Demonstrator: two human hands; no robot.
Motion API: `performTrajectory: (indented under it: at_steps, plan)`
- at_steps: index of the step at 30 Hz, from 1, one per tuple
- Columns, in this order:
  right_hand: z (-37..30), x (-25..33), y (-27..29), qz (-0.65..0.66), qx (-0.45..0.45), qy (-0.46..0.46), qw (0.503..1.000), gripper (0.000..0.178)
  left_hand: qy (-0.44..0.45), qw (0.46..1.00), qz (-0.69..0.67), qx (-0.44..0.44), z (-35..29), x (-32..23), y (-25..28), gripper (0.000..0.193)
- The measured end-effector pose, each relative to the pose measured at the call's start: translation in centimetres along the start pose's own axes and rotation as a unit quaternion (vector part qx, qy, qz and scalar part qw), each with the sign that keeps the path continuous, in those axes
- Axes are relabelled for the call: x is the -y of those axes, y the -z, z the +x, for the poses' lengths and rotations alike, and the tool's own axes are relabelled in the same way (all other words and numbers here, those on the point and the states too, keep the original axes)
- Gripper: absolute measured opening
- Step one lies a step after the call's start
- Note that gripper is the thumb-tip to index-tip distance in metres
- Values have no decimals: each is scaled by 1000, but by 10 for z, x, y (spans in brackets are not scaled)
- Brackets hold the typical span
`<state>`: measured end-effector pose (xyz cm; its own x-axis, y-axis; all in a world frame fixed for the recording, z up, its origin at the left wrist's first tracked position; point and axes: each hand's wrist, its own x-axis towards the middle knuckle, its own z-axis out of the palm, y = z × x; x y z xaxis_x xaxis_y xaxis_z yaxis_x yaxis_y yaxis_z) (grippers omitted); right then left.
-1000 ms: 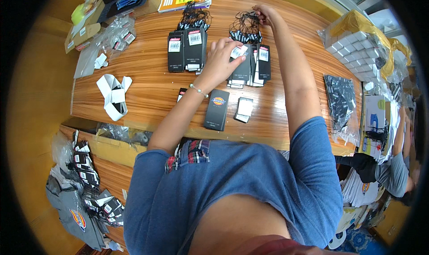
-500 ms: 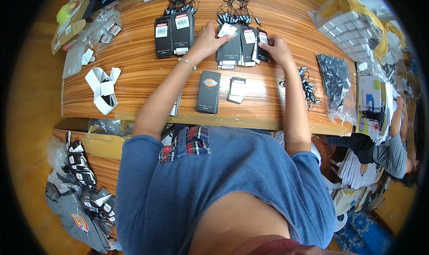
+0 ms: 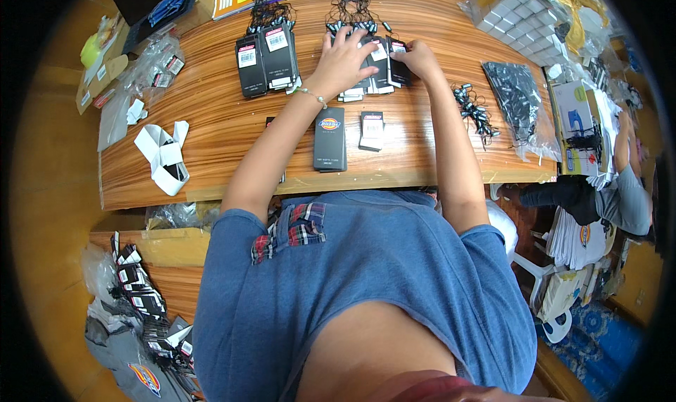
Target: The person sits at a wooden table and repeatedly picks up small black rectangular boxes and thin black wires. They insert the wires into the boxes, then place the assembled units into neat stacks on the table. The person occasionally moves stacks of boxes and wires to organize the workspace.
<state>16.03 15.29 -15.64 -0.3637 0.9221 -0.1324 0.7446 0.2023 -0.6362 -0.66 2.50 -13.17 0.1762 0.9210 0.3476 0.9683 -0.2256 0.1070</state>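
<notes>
My left hand (image 3: 339, 62) lies with spread fingers over the right-hand group of black hang tags (image 3: 378, 67), covering part of it. At that group's right end, my right hand (image 3: 422, 58) pinches the edge of a small black hang tag (image 3: 398, 71) with a white label. Black strings (image 3: 350, 9) fan out above these tags. Just left of my left hand is another group of strung black hang tags (image 3: 266, 60). Nearer to me lie a stack of large black tags (image 3: 329, 140) and a small stack of labelled tags (image 3: 371, 131).
Loose black strings (image 3: 475, 113) and a plastic bag of strings (image 3: 520, 109) lie at the right, below a wrapped block of white boxes (image 3: 517, 25). A white paper band (image 3: 162, 159) is at the left. Another person (image 3: 623, 198) is at the far right.
My left hand has shifted right onto the tag group and spread its fingers. My right hand still holds the small tag at the right end. The whole view has tilted slightly.
</notes>
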Motion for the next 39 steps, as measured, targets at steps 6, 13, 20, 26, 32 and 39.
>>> performTrajectory:
  at_steps: [6,13,20,26,32,39]
  plan:
    - [7,5,-2,165,98,-72,979,26,10,997,-69,17,-6,10,-27,46]
    - [-5,22,-6,175,29,-43,983,54,15,991,-129,-11,-10,13,-36,44]
    - [-15,22,-7,136,35,14,990,62,140,918,-323,-180,-13,9,-9,34]
    - [-29,52,-5,144,92,-16,985,53,417,668,-610,-95,-20,-6,-11,42]
    - [-8,33,-24,196,115,-3,974,31,477,692,-541,20,6,12,-21,21]
    - [-1,20,-47,103,28,32,994,32,485,723,-491,37,16,15,-24,25]
